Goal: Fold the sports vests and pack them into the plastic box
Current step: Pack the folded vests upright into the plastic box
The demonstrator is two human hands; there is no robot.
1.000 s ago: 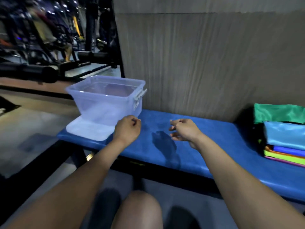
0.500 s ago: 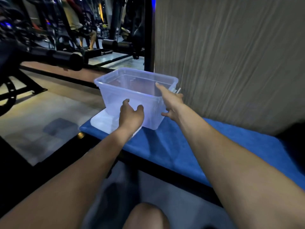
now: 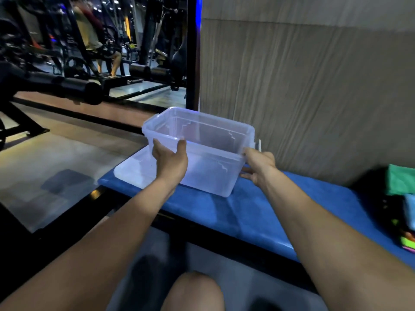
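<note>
None of the sports vests (image 3: 402,198) are being shown inside the plastic box (image 3: 199,149); the box interior is being seen empty, so packing is judged not yet begun. The plastic box is being held at both sides on the blue table (image 3: 258,212), partly over a white lid (image 3: 134,169). The left hand (image 3: 170,160) is being pressed against its near wall, fingers wrapped on the rim. The right hand (image 3: 258,164) is being clamped on the box's right end. The vests are being kept stacked well right of the box. Whether they are folded cannot be told.
</note>
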